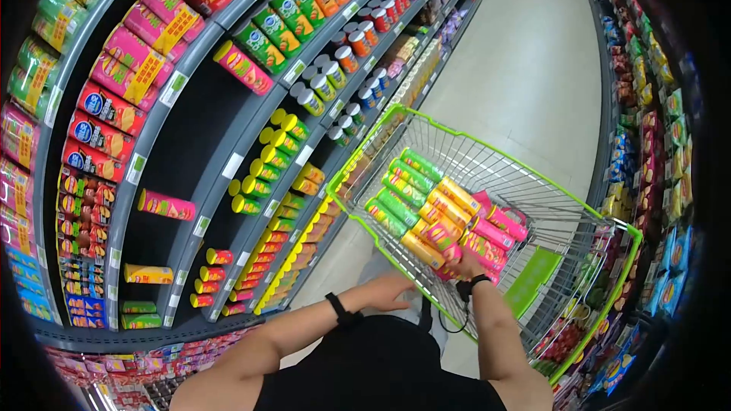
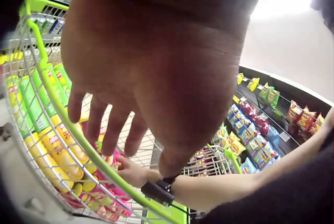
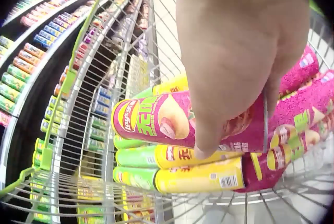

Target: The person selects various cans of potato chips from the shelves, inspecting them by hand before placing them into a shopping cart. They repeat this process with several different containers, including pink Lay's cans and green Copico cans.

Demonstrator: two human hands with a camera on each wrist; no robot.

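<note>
1. My right hand (image 1: pixel 466 265) is gripping a pink can (image 3: pixel 156 118) between thumb and fingers, inside the cart (image 1: pixel 533 281).
2. That can is lying sideways above yellow cans (image 1: pixel 460 194), near green cans (image 1: pixel 411 175) and other pink cans (image 1: pixel 493 233).
3. My left hand (image 1: pixel 390 291) is hanging open, fingers slightly spread, just outside the cart's side.

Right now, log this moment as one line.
right hand: grips pink can in cart | left hand: open, empty | cart: also holds green cans, yellow cans

The grip (image 3: pixel 235 57) holds a pink can (image 3: pixel 156 119), perhaps touching yellow cans (image 3: pixel 201 178).
</note>
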